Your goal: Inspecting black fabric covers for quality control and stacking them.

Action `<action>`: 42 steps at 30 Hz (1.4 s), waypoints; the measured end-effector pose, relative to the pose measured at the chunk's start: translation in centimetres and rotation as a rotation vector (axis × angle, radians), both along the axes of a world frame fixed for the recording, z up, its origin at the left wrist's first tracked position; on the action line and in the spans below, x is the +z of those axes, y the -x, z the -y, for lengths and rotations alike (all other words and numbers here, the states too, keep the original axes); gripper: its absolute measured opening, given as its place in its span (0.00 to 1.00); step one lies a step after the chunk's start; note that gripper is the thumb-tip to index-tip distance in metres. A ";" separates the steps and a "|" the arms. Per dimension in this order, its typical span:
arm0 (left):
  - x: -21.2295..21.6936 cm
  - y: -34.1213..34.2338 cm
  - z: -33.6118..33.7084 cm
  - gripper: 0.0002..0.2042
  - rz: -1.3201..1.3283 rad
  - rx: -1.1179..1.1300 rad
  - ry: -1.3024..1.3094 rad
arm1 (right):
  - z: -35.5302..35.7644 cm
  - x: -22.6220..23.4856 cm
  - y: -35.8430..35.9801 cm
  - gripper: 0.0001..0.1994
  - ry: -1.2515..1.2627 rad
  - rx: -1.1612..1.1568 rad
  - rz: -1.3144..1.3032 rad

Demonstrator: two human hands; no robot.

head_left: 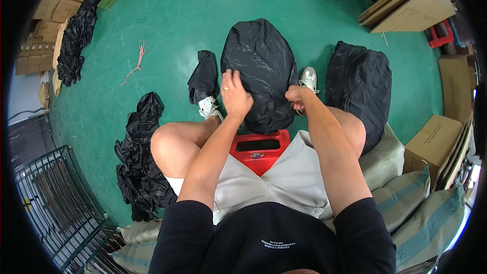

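Note:
A large rounded bundle of shiny black fabric (pixel 261 66) stands on the floor between my feet. My left hand (pixel 236 95) is over its left side, fingers extended and slightly apart, holding nothing. At the bundle's right edge my right hand (pixel 300 97) is closed, its curled fingers pinching the black fabric there; the fingertips are partly hidden. A smaller crumpled black fabric piece (pixel 204 77) lies beside my left shoe. To the right of my right shoe sits another big black bundle (pixel 357 89).
A red plastic stool (pixel 258 153) is between my thighs. Crumpled black fabric (pixel 142 157) lies in a heap on the left. Pink string (pixel 138 63) is on the green floor. Woven sacks (pixel 406 198) and cardboard boxes (pixel 437 141) stand at right, a metal rack (pixel 58 198) at lower left.

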State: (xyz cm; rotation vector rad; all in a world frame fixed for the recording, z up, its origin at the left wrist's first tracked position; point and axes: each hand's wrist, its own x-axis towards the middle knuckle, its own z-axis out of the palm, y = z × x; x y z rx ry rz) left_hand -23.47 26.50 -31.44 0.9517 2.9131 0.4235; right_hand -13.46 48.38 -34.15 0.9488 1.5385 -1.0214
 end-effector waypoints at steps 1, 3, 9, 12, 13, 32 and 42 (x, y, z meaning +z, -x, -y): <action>-0.3 -1.0 -0.6 0.38 0.042 -0.041 -0.055 | -0.4 -1.0 -0.3 0.12 0.030 -0.003 0.015; -1.2 -2.8 -0.9 0.42 0.129 -0.099 -0.051 | -0.5 -1.4 -0.2 0.12 0.062 -0.002 0.030; -3.3 -4.6 0.0 0.45 0.126 -0.103 0.034 | 0.1 -0.1 1.1 0.15 -0.025 0.123 0.037; -3.7 -4.4 0.8 0.44 0.094 -0.099 0.017 | 2.0 4.7 5.0 0.19 -0.285 0.692 -0.048; -3.6 -4.4 0.8 0.44 0.086 -0.095 0.004 | 2.8 6.6 6.2 0.20 -0.386 0.721 -0.121; -3.6 -4.1 -0.3 0.44 0.169 -0.120 0.019 | -0.2 -3.6 16.5 0.38 -1.212 0.323 -0.929; -4.0 -3.9 -0.2 0.43 0.174 -0.096 0.023 | 0.4 -3.3 16.9 0.41 -1.200 0.295 -1.005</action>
